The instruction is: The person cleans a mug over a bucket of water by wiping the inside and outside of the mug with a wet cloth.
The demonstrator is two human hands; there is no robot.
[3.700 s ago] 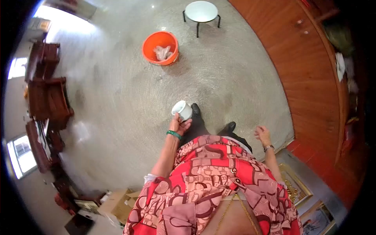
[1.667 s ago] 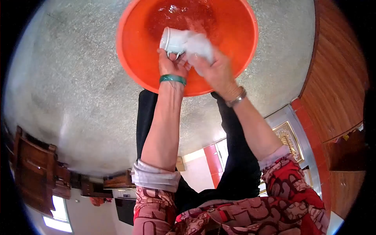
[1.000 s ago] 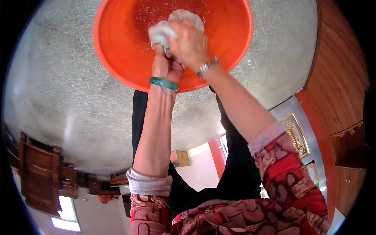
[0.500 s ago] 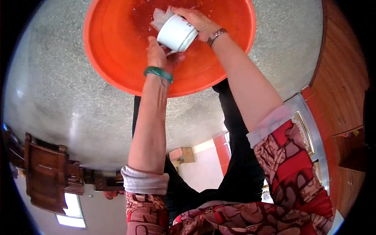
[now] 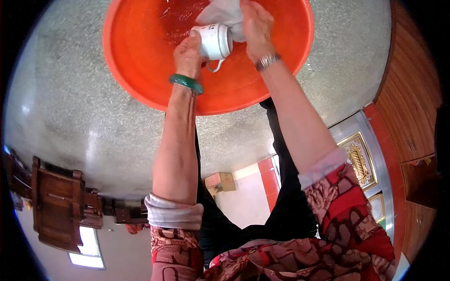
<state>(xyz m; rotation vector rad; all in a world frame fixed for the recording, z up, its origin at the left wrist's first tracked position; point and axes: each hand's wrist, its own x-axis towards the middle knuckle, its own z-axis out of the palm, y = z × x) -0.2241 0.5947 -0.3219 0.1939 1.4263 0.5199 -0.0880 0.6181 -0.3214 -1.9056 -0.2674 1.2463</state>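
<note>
A white mug (image 5: 213, 41) with small dark marks is tilted on its side over the orange basin (image 5: 140, 70), its handle pointing down. My left hand (image 5: 188, 55), with a green bangle at the wrist, grips the mug by its left end. In my right hand (image 5: 257, 29), which wears a metal watch band, is a pale, thin cloth (image 5: 224, 15). The cloth hangs beside and behind the mug. Water glints in the far part of the basin.
Speckled grey floor (image 5: 65, 84) surrounds the basin. A wooden cabinet (image 5: 412, 84) stands at the right. Dark wooden furniture (image 5: 56, 201) is at the lower left, and a cardboard box (image 5: 220, 181) lies behind my legs.
The mug has turned so its open or base end faces right. My right hand has moved off the mug to the right, taking the cloth with it; my left hand has risen slightly.
</note>
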